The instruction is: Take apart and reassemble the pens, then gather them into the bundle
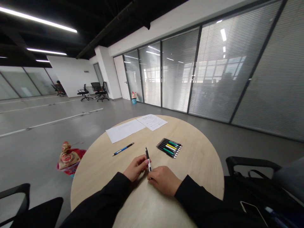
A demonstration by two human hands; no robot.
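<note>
A black-and-white pen (149, 164) is held between my two hands above the round wooden table (95, 177), its dark tip pointing away from me. My left hand (137, 167) pinches its middle between thumb and fingers. At the near end, the fingers of my right hand (163, 180) close round the pen and partly hide it. Ahead and to the right lies a neat row of several pens (169, 148) with green, yellow and white barrels. A single blue-and-black pen (123, 149) rests to the left of my hands.
Two printed paper sheets (125, 129) lie at the table's far edge. Black chairs (251, 163) flank the table, one with a phone (253, 212) on it. On the floor at left stands a bin with a red bag (78, 156). Glass partitions (178, 72) run behind.
</note>
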